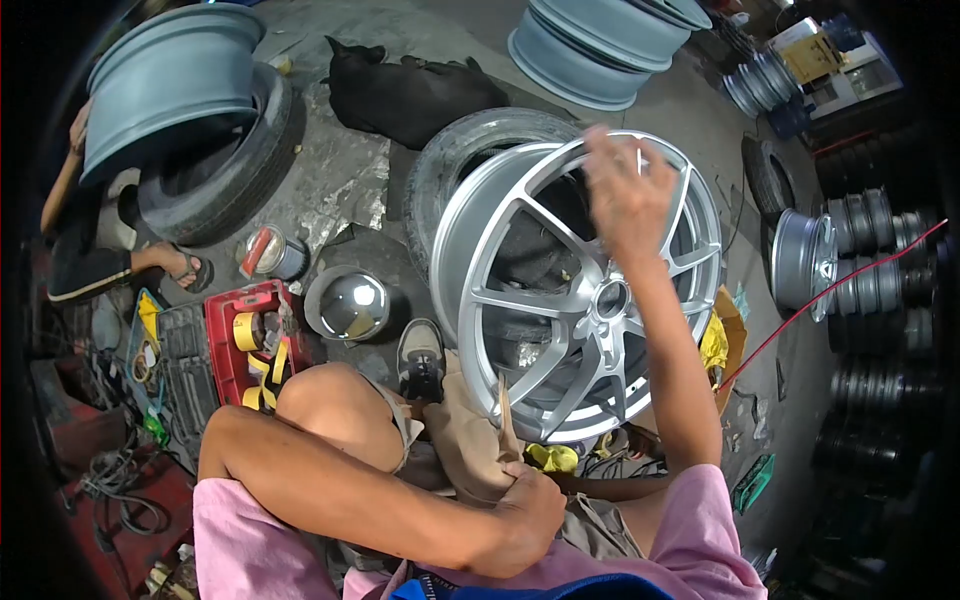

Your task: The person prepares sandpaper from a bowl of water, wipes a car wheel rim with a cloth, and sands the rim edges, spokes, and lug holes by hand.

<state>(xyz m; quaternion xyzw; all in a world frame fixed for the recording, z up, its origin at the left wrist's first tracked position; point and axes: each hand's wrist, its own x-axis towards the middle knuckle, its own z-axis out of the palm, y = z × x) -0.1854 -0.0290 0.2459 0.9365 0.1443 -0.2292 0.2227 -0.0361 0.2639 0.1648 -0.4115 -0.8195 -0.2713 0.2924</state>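
A silver alloy wheel rim with split spokes leans in front of me, its face turned up towards me. My right hand is over the wheel's upper edge, its fingers smeared by motion; whether it touches the metal or holds anything I cannot tell. Over my lap, my left hand is closed at the end of a beige cloth, which hangs down beside the wheel's lower left edge. Behind the wheel stands a dark tyre, partly hidden by it.
A red toolbox with yellow tape, a shiny metal bowl and a paint can stand to the left. A black dog lies beyond. Another person's hand touches a grey rim. Stacked rims line the right.
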